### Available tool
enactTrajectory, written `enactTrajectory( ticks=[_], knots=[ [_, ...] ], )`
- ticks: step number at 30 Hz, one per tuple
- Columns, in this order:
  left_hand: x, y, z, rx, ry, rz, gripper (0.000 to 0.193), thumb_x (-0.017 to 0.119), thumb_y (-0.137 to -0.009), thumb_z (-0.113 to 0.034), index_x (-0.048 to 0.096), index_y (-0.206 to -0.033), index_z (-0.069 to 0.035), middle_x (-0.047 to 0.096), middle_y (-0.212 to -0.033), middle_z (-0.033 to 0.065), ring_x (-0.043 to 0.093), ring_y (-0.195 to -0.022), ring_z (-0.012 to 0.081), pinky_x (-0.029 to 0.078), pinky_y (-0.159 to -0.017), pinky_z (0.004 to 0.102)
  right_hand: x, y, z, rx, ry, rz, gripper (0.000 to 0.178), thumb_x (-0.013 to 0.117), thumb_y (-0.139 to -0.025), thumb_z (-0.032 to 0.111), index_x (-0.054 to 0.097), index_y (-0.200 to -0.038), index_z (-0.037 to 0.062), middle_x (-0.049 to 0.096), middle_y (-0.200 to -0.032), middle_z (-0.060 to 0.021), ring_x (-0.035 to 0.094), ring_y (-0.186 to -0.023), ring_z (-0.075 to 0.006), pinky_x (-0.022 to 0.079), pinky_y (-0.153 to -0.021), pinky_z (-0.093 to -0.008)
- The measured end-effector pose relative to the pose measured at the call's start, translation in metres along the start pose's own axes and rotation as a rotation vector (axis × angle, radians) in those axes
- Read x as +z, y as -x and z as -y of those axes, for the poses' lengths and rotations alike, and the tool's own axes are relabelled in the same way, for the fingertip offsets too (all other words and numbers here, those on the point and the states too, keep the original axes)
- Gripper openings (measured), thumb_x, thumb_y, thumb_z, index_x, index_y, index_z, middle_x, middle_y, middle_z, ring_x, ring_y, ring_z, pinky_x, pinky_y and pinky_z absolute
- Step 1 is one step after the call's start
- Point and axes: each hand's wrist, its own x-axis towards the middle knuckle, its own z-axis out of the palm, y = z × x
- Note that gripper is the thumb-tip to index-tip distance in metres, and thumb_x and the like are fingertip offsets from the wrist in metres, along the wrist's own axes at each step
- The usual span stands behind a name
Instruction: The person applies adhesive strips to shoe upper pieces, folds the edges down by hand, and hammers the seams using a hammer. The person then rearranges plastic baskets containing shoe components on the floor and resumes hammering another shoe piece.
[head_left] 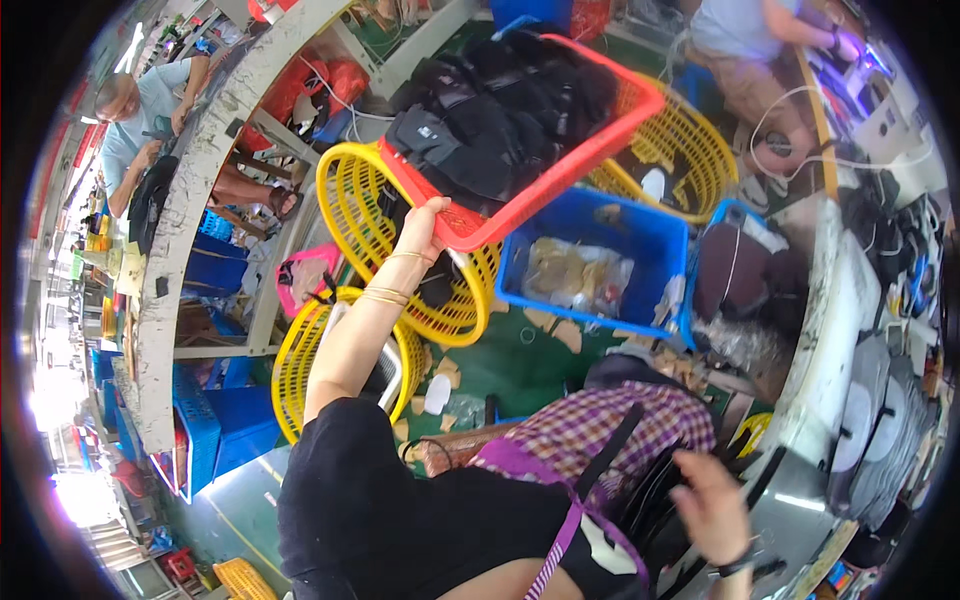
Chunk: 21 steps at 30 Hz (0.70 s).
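My left hand (428, 228) is closed on the near corner of a red plastic basket (470, 232), with the arm stretched far forward. Black fabric pieces (490, 110) lie heaped in this basket; their exact kind is unclear. The basket sits above two yellow round baskets (335, 190), partly covering them. My right hand (712, 505) is at the lower right beside my lap, slightly blurred, its fingers apart and nothing visible in them. Black straps or cords (655, 490) lie close to it, over a checked purple apron (600, 430).
A blue crate (600, 318) holding plastic bags stands right of the red basket. Fabric scraps litter the green floor (510, 375). Grey rounded pieces (880, 430) are stacked on the right-hand bench (800, 400). Two people, one far left (130, 120) and one upper right (740, 40), are nearby.
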Motion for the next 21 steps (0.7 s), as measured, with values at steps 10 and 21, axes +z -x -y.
enactTrajectory(
  ticks=[10, 21],
  knots=[
    [0.045, -0.205, 0.041, -0.152, 0.441, -0.235, 0.036, 0.063, -0.081, -0.02, 0.048, -0.109, -0.002, 0.06, -0.096, 0.0207, 0.066, -0.081, 0.0386, 0.057, -0.072, 0.057, 0.098, 0.052, -0.042, 0.377, 0.438, -0.086, 0.058, 0.072, -0.076, 0.018, 0.052, -0.129, 0.004, 0.03, -0.148, -0.0196, 0.022, -0.137, -0.0448, 0.026, -0.111, -0.0564],
    [0.106, -0.303, 0.0, -0.084, 0.498, -0.557, 0.062, 0.059, -0.085, -0.021, 0.034, -0.139, -0.009, 0.035, -0.146, 0.0153, 0.038, -0.13, 0.0377, 0.032, -0.103, 0.0665, 0.098, 0.044, -0.052, 0.35, 0.354, -0.286, 0.051, 0.064, -0.077, 0.015, 0.051, -0.125, 0.002, 0.03, -0.146, -0.0275, 0.025, -0.132, -0.0534, 0.026, -0.107, -0.0627]
  ],
)
